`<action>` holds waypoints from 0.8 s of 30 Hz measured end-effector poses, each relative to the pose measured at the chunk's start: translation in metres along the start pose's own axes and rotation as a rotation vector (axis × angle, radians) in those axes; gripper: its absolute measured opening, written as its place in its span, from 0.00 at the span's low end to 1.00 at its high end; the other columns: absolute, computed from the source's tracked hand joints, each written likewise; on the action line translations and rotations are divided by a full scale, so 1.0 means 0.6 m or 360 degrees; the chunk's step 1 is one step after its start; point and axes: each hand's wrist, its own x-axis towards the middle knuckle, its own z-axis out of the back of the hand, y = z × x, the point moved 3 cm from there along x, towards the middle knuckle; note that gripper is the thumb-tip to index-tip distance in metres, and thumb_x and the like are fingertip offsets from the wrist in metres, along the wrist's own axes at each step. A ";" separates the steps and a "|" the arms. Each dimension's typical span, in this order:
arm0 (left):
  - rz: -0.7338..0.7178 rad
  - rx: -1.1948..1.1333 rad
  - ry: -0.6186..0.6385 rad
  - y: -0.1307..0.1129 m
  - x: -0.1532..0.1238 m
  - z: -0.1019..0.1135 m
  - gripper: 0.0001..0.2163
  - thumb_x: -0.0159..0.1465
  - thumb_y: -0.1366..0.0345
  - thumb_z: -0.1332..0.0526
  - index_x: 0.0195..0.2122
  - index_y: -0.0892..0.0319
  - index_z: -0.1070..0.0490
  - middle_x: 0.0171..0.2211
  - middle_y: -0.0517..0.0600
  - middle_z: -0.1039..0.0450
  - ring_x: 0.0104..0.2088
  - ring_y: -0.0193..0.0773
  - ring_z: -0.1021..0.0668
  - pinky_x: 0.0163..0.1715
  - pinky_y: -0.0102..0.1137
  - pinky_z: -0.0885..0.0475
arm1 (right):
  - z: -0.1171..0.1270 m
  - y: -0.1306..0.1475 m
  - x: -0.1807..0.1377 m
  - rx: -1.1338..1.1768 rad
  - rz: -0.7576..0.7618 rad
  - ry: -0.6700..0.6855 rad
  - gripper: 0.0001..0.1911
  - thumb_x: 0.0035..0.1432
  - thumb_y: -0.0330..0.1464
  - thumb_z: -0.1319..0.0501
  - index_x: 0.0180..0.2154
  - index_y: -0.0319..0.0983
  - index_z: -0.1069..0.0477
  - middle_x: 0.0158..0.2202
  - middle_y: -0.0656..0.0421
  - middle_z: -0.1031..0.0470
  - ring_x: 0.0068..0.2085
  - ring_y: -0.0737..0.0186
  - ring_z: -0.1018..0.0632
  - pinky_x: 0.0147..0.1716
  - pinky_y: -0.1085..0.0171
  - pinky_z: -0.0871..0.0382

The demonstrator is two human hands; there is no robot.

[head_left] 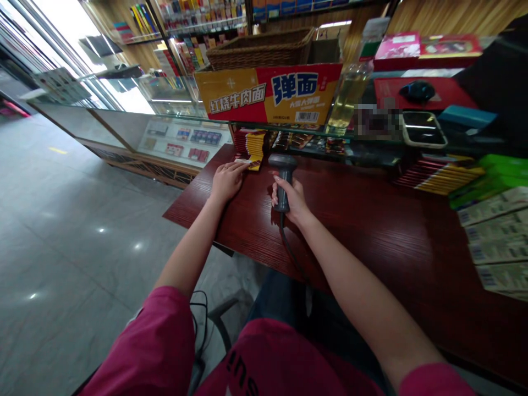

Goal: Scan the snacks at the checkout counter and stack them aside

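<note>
Desk [350, 214]: dark red-brown wood, grain visible, slight gloss. On it, far left: stack of yellow-red packs [254, 142], one loose pack [256, 162] flat just in front, partly under fingers. Far right: leaning row of red-yellow packs [441, 175], green packs [501, 175] beside, pale boxes [499, 242] lined along the right, labels too blurred to read. Glass shelf [289, 127] above the far side: printed carton [231, 88], bottle [350, 99] of yellowish liquid, phone [424, 129], blue item [468, 116], probably a pouch, red mat [388, 92].
</note>
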 end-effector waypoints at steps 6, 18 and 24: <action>0.0137 0.0038 0.0133 0.015 0.015 -0.020 0.26 0.72 0.64 0.45 0.71 0.48 0.31 0.71 0.51 0.31 0.75 0.47 0.35 0.77 0.56 0.53 | 0.003 -0.001 -0.002 0.0009 0.0017 -0.0036 0.26 0.49 0.43 0.24 0.45 0.41 0.29 0.23 0.70 0.28 0.17 0.71 0.31 0.14 0.69 0.35; -0.0079 0.0021 0.0067 -0.038 0.009 0.006 0.32 0.70 0.67 0.47 0.76 0.48 0.42 0.77 0.51 0.43 0.77 0.48 0.40 0.75 0.56 0.51 | 0.058 0.037 -0.017 -0.0129 0.0233 -0.0180 0.29 0.49 0.47 0.24 0.46 0.42 0.31 0.22 0.71 0.29 0.17 0.70 0.30 0.14 0.68 0.35; -0.0681 -0.0223 0.0092 -0.266 0.042 -0.045 0.29 0.72 0.70 0.47 0.75 0.54 0.39 0.74 0.53 0.37 0.74 0.43 0.34 0.71 0.43 0.38 | 0.179 0.122 -0.055 -0.0308 0.0414 -0.0513 0.32 0.47 0.48 0.24 0.46 0.47 0.37 0.21 0.75 0.32 0.15 0.70 0.33 0.13 0.70 0.40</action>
